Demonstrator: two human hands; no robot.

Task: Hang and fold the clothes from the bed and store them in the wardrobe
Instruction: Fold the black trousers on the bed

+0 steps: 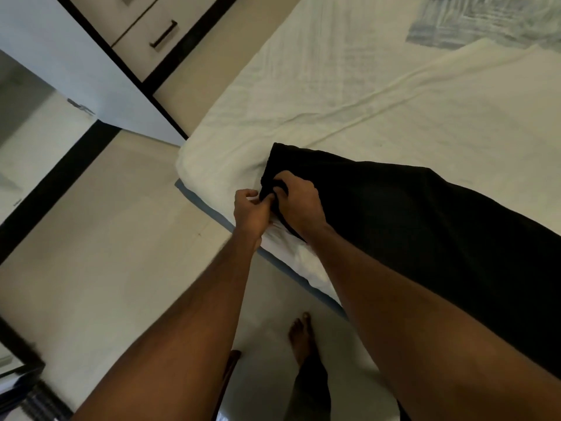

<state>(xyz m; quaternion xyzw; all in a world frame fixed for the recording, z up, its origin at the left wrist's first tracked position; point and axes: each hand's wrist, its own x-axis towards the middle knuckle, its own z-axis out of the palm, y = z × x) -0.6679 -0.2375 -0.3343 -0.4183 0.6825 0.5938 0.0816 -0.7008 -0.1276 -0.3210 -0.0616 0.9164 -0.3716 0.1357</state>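
Observation:
A long black garment (425, 226) lies flat across the near corner of the white bed (379, 95), running off the right edge of view. My left hand (252, 211) pinches the garment's near end at the mattress edge. My right hand (299, 199) grips the same end just beside it, fingers curled into the cloth. A blue-grey patterned cloth (485, 19) lies at the far side of the bed. The wardrobe (91, 65) stands at the upper left with its white door swung open.
Drawers with dark handles (164, 33) sit in the wardrobe front. Pale floor tiles (106, 238) spread to the left of the bed, with a dark border strip. My bare feet (300, 338) stand close to the mattress edge. A dark object (21, 387) sits at bottom left.

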